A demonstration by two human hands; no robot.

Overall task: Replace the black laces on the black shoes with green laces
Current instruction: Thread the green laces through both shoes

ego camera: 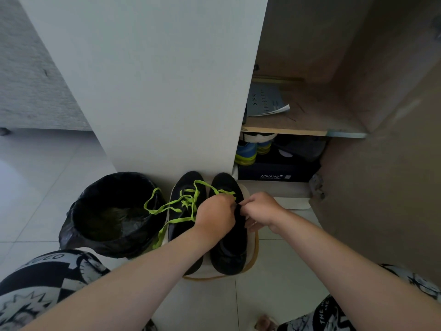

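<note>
While your hands crowd the lacing of one shoe, the job looks to be about half done.

- Black shoe by the bin [183, 218], lower centre: the green lace [176, 207] is already through its eyelets. It is slack and untied, with loops and tails spilling left over the rim of the bin [112, 211].
- Other black shoe [229, 249], touching it on the right: a green strand [224, 192] crosses near the toe end of the lacing. Your hands hide the rows below it, so I cannot count what is threaded.
- Left hand [214, 213]: the fingers are curled and pinch the green strand at the shoe's throat.
- Right hand [260, 209]: the fingers are curled tight and seem to pinch the dark edge of that shoe's upper.
- No black laces show anywhere. The bin's dark liner hides whatever is inside.
- Left to do, by my judgement: finish threading this shoe, even out both laces and tie them.

Writing:
- "AOKANG" in pale letters on the dark shoe box [274, 173], right of centre in the open cabinet.
- The booklet [265, 101] on the shelf above carries print too blurred to read.
- Your patterned clothing at the bottom corners shows lettering. Only "THE" reads, at lower right.
</note>
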